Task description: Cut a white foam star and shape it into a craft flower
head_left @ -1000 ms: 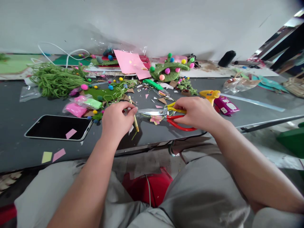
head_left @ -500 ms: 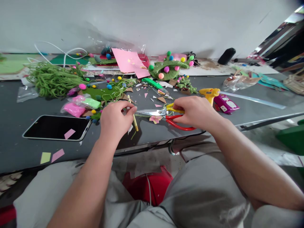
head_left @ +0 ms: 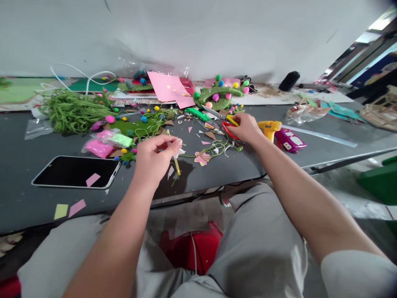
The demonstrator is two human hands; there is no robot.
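Note:
My left hand (head_left: 157,159) is pinched above the yellow pencil (head_left: 176,165), its fingertips closed on something small that I cannot make out. My right hand (head_left: 246,129) holds the scissors (head_left: 228,124) by their red and yellow handles, blades pointing back and left near the green cutter (head_left: 197,114). Between my hands lie a pink paper flower (head_left: 202,158) and loose green yarn (head_left: 218,145). A yellow glue gun (head_left: 269,127) stands just right of my right hand.
At the left are a phone (head_left: 76,171), a green yarn bundle (head_left: 76,109) and pink clay packs (head_left: 98,147). Pompom-covered green pieces (head_left: 217,99) and pink paper (head_left: 169,87) sit at the back. A purple pack (head_left: 290,140) lies at the right.
My right hand has moved back with the scissors, away from my left hand, and the blades now point toward the back. Green yarn shows where the scissors were. My left hand has barely moved.

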